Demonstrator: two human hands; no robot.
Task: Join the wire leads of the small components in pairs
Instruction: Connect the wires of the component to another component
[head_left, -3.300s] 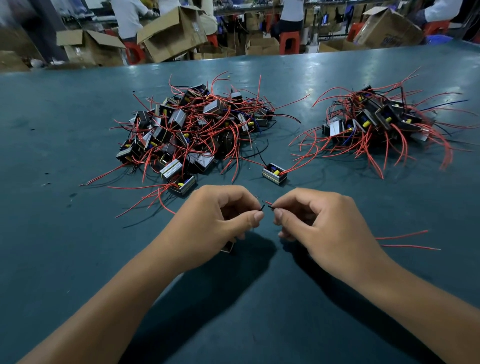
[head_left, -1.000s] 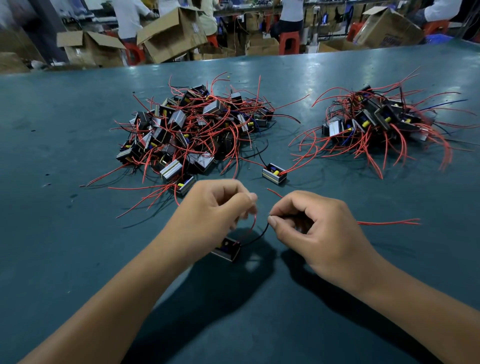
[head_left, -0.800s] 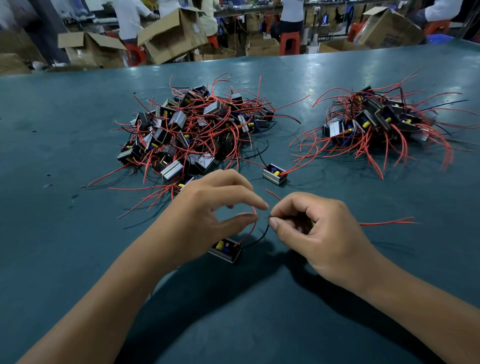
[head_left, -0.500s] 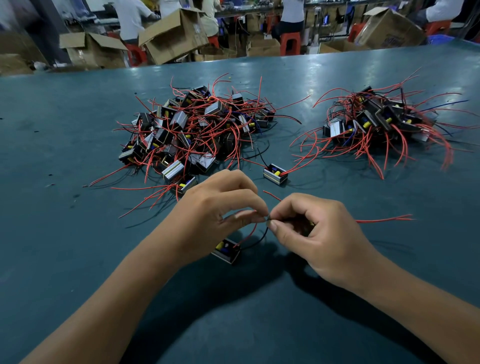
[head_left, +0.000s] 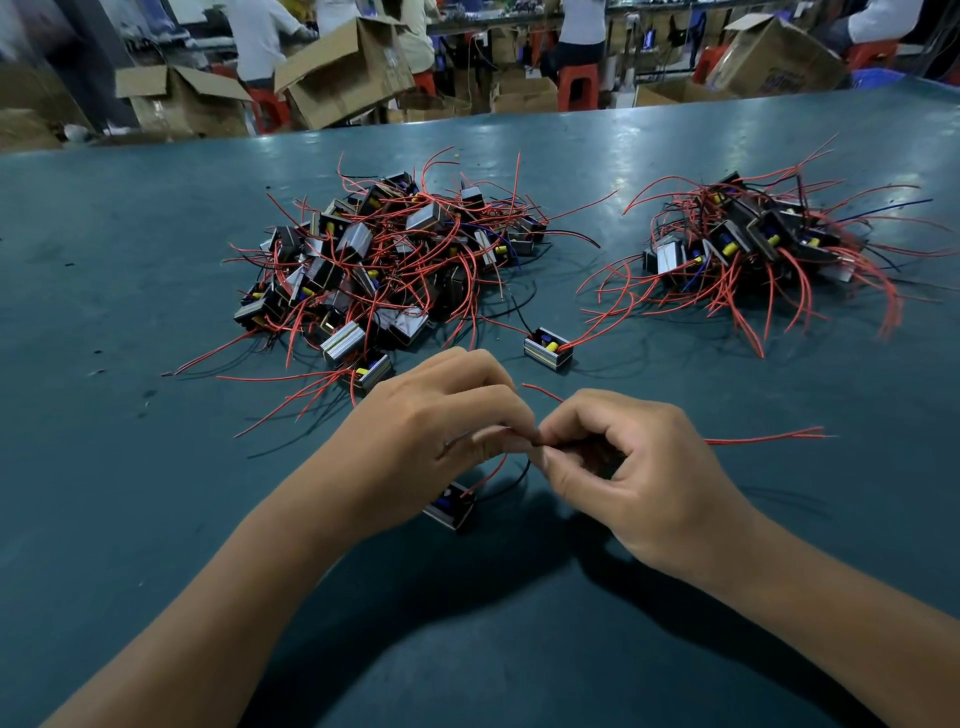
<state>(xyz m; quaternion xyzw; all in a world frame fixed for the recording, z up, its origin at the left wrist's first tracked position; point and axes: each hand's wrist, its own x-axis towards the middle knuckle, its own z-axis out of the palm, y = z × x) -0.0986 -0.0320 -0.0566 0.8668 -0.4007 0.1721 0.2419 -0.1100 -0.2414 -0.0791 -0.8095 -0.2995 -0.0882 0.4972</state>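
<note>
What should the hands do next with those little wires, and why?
Probably twist the two wire ends together. The left hand and right hand meet fingertip to fingertip, each pinching a lead, with the small component sitting on the table just below them. The join itself is hidden by the fingers, so this is a guess.

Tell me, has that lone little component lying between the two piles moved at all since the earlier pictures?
No. The lone component lies in the same spot on the table, just off the near right edge of the big pile, its red lead pointing toward the smaller pile.
</note>
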